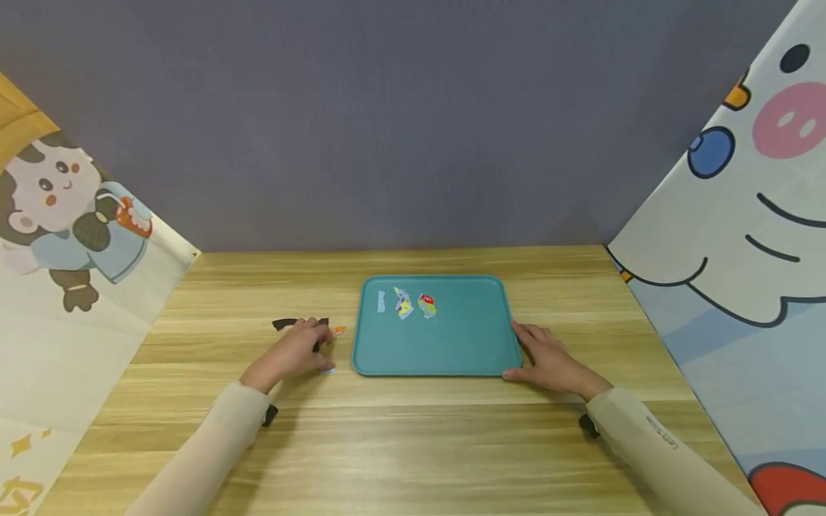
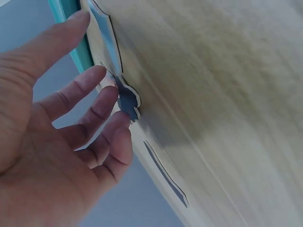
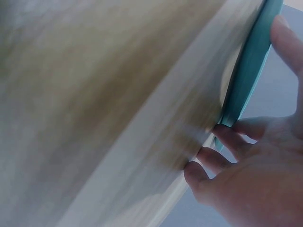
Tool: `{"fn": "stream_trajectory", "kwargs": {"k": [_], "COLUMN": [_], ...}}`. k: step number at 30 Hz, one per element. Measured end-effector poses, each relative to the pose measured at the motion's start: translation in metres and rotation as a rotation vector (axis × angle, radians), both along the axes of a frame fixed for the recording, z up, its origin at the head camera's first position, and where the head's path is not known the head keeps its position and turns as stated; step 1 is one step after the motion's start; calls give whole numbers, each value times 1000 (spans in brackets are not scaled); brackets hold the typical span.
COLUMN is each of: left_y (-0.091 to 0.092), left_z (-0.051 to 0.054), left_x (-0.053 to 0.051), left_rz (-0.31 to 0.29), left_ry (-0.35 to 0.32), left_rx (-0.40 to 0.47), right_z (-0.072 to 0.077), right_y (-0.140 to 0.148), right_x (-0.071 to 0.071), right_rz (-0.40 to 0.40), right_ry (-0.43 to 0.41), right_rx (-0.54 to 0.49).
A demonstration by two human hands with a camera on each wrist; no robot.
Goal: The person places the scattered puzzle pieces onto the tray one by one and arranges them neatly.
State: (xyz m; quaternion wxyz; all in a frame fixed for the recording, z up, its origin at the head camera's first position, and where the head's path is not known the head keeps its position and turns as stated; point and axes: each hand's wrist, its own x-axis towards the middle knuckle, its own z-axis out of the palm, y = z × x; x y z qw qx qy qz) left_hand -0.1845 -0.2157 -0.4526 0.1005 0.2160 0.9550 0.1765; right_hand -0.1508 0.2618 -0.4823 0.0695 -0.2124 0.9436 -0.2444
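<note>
My left hand (image 1: 293,352) is over several flat cut-out pieces on the table, left of a teal tray (image 1: 464,340). Its fingers are loosely bent, and the fingertips touch or nearly touch a dark piece (image 2: 128,98) with a pale edge. Near the thumb lies a blue piece (image 2: 111,42). A black curved piece (image 1: 284,325) and an orange one (image 1: 338,330) show around the hand. My right hand (image 1: 548,364) rests at the tray's front right corner, thumb and fingertips against the rim. On the tray lie a pale strip (image 1: 381,302), a yellow-and-blue piece (image 1: 404,305) and a red-and-green piece (image 1: 427,306).
The wooden table (image 1: 413,444) runs back to a grey panel (image 1: 413,143). Cartoon-printed panels stand at the left (image 1: 58,287) and right (image 1: 723,322). A thin dark piece (image 2: 165,175) lies apart from the left fingers.
</note>
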Motion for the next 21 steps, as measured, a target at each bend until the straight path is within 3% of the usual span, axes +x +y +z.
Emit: {"fn": "stream_trajectory", "kwargs": {"k": [21], "left_y": [1], "left_z": [-3], "left_x": [13], "left_rz": [-14], "left_ry": [34], "left_rx": [-83], "right_z": [0], "right_y": [-2], "right_x": [0], "right_rz": [-5], "right_ry": [-2], "right_rx": [4]}}
